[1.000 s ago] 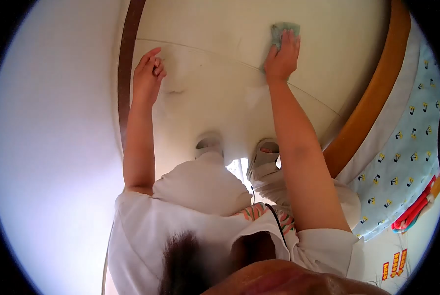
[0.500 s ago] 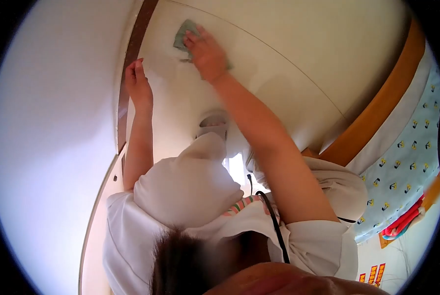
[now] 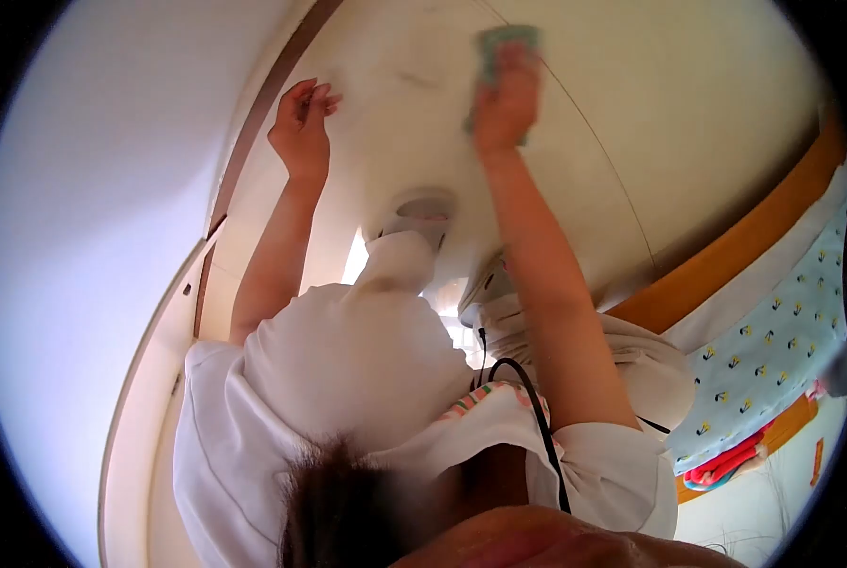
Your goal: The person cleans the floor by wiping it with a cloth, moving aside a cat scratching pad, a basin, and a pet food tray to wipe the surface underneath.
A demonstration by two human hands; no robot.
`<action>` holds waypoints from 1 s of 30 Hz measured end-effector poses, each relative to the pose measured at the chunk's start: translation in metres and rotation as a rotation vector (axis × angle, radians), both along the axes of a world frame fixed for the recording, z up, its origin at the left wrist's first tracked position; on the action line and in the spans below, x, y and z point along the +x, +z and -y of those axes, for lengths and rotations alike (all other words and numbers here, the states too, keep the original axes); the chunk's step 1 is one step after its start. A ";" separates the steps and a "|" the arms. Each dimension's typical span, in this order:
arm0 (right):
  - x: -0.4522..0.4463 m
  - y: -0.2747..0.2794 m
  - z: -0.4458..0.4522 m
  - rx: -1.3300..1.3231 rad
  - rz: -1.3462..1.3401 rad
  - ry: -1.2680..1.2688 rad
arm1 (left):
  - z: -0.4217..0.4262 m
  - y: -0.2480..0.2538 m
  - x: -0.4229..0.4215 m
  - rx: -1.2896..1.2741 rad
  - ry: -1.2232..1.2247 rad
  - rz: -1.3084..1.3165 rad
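A green cloth [image 3: 496, 40] lies under my right hand [image 3: 508, 102] on the pale tiled floor [image 3: 613, 85]. The hand is pressed on the cloth, blurred by motion, and cloth shows past the fingertips and beside the palm. My left hand [image 3: 302, 118] hangs over the floor near the dark baseboard, its fingers loosely curled and partly spread, with nothing visible in them. Between the hands, a faint dark mark [image 3: 416, 79] shows on the floor.
A white wall [image 3: 92, 208] with a brown baseboard [image 3: 276, 80] runs along the left. At the right stands a wooden bed frame [image 3: 726, 256] with a light blue patterned sheet [image 3: 759, 346]. My slippered foot [image 3: 425, 210] is below the hands.
Between the two earlier frames my right hand swept left with the cloth; now it is back to the right. My left hand has moved slightly up and right, its fingers less pinched.
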State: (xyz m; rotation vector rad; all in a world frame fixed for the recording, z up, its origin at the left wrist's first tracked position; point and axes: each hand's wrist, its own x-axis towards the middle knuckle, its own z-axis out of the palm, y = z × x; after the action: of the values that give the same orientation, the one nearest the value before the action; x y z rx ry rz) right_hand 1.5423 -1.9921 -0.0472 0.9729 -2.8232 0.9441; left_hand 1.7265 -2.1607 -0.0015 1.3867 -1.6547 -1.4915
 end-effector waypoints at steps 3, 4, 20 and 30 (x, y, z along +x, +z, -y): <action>0.033 -0.005 0.031 -0.044 -0.047 0.307 | 0.000 0.017 0.004 -0.040 0.011 0.188; 0.033 -0.003 0.032 -0.078 -0.019 0.321 | 0.001 0.011 0.011 -0.111 -0.007 0.221; 0.046 -0.005 0.074 -0.141 -0.151 0.508 | -0.034 0.014 0.055 0.135 0.221 0.093; 0.011 0.008 0.100 -0.421 0.034 0.297 | -0.047 0.029 0.126 0.146 0.351 0.273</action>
State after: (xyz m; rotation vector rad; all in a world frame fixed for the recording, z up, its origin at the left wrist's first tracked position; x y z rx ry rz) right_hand 1.5529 -2.0923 -0.0393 1.3323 -2.3831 1.5140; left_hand 1.8521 -2.1137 0.0280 1.9192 -1.3770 -1.2826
